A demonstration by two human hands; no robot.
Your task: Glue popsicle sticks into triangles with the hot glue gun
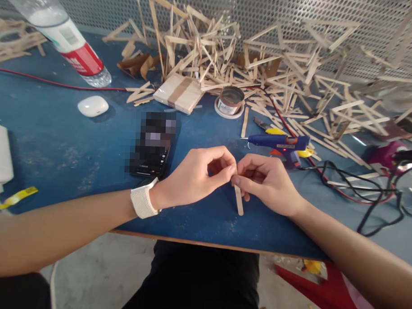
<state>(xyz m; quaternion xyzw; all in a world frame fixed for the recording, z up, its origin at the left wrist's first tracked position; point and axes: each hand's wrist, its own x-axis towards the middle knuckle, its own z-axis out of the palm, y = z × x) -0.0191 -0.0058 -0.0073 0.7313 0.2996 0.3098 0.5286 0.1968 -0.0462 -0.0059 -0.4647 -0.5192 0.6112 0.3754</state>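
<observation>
My left hand (195,176) and my right hand (267,181) meet above the blue table (74,150), both pinched shut on a thin wooden craft stick (238,201). The stick points down toward me below my fingers; its upper part is hidden in my hands. A white watch band wraps my left wrist (142,201). A blue hot glue gun (280,142) lies just beyond my right hand, its nozzle pointing left.
A big pile of wooden sticks and stick frames (230,51) fills the back. A stick bundle (178,93), a small tin (231,101), a phone (152,146), a white earbud case (93,106), a plastic bottle (66,37) and tangled cables (360,187) lie around.
</observation>
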